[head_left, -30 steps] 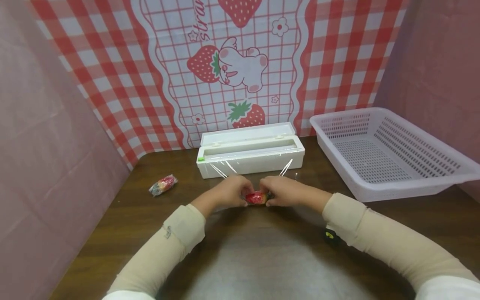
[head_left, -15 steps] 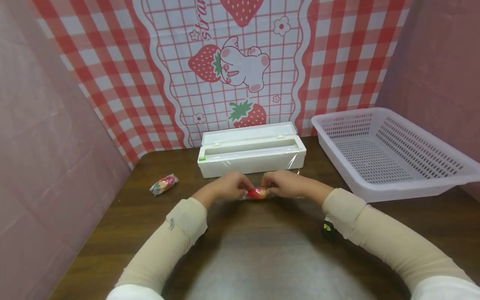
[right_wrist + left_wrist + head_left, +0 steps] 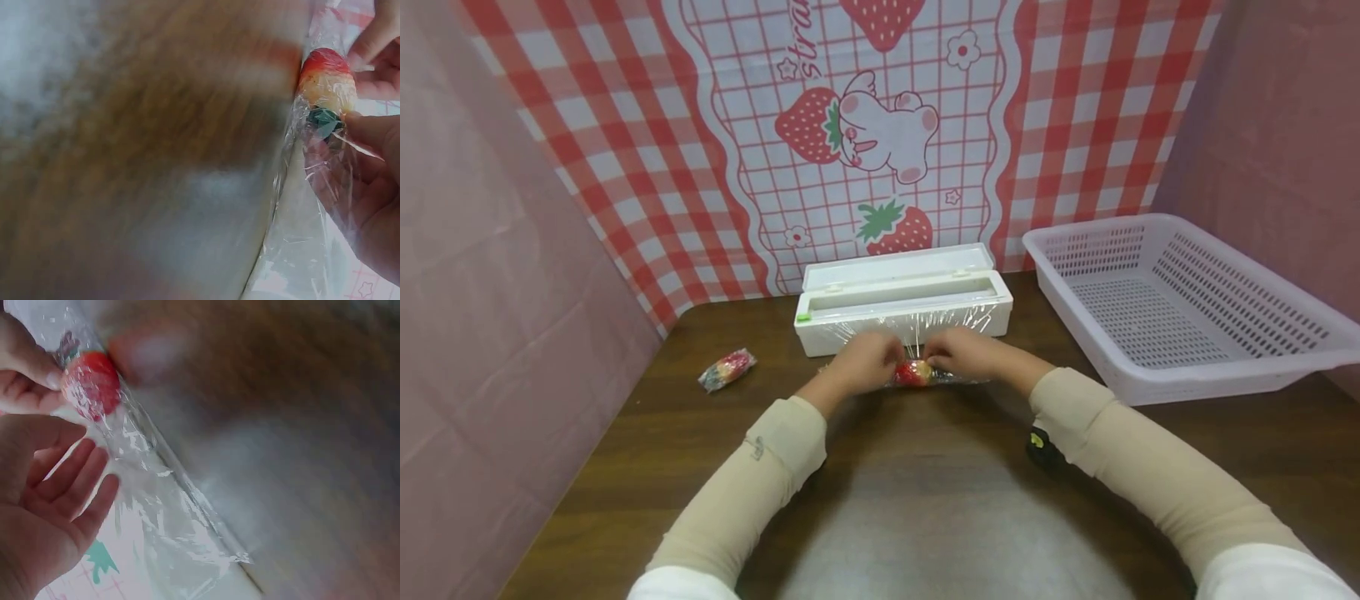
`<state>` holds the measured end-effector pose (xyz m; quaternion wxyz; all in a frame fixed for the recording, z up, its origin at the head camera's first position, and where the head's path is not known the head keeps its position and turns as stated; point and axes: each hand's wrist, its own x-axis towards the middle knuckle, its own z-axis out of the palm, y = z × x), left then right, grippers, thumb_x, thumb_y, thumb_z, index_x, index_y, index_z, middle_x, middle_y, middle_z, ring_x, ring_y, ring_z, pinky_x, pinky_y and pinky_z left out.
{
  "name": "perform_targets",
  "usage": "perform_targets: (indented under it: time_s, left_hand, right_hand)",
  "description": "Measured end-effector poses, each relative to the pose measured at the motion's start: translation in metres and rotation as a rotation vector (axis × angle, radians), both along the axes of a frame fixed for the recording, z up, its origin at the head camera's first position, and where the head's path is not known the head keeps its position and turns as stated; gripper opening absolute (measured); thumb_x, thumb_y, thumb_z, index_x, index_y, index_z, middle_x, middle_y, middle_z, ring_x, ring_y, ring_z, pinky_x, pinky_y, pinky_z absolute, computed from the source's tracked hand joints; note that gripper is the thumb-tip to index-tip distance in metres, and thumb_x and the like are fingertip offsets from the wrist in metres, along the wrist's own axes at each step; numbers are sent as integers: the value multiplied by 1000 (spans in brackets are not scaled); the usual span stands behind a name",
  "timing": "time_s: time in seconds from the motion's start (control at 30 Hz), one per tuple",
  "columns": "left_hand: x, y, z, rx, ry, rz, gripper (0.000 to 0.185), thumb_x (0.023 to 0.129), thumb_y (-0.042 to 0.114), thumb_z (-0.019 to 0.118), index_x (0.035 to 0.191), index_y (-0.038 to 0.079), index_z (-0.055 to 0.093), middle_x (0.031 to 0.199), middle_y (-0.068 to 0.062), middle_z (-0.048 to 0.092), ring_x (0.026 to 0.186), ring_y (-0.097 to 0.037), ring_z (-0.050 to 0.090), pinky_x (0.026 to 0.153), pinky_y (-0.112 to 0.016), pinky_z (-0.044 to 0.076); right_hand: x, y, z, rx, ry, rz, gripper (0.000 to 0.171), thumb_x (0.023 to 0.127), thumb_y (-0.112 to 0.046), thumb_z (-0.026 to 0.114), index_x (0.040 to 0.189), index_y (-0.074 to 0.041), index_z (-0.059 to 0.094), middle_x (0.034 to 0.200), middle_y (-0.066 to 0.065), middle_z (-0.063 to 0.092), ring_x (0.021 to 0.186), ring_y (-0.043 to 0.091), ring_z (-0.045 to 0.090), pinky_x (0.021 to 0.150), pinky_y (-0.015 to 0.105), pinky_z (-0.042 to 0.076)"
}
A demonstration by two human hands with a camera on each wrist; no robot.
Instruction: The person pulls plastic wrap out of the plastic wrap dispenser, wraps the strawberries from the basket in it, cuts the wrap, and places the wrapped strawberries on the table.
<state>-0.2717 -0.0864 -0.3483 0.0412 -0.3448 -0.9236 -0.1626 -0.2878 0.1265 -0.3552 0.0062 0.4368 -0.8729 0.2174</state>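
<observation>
Dark wood table [image 3: 925,500], strawberry-check backdrop behind. Toy strawberry [image 3: 912,372] sits mid-table just in front of white cling film dispenser [image 3: 902,312], swaddled in clear cling film [image 3: 917,329]. Red body, yellowish patch, green leafy end. Long axis runs left-right, leaf end toward right hand [image 3: 964,354], which pinches it. Left hand [image 3: 867,363] fingers look straight, pressing film beside the red tip.

Head overview; wrist close-ups of strawberry [image 3: 912,372]
</observation>
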Motion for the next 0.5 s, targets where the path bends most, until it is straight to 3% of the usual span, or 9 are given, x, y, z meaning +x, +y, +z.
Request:
perform_targets:
  time_s: [0.1, 0.17, 0.37, 0.5]
  left_hand:
    - [1, 5, 2, 4, 114, -27, 13, 79, 2, 69, 91, 4, 71, 89, -7, 69, 88, -23, 63, 82, -36, 51]
    - [0, 8, 3, 0, 131, -46, 12, 79, 4, 71, 90, 5, 74, 88, -5, 71, 87, -22, 64, 82, -36, 51]
    - [-7, 15, 0, -100, 84, -11, 10, 85, 12, 70, 93, 9, 76, 87, 0, 73, 84, -18, 65, 80, -32, 51]
    - [-13, 16, -3, -101, 50, 45, 11, 87, 12, 67, 93, 7, 76, 86, -1, 73, 83, -18, 66, 80, -32, 52]
  right_hand:
    - [-3, -1, 1, 20, 37, -25, 8, 89, -4, 65, 82, -5, 68, 76, -1, 66, 71, 14, 59, 71, 36, 52]
    - [-4, -1, 1, 34, 56, -41, 9, 89, -5, 65, 81, -6, 69, 75, -1, 66, 71, 15, 60, 71, 37, 52]
    - [-1, 1, 5, 55, 139, -135, 5, 85, -7, 71, 83, -5, 67, 78, 3, 65, 75, 21, 61, 72, 40, 52]
    - [5, 3, 10, 22, 213, -204, 11, 81, -3, 74, 88, -2, 65, 85, 9, 65, 83, 27, 62, 77, 43, 52]
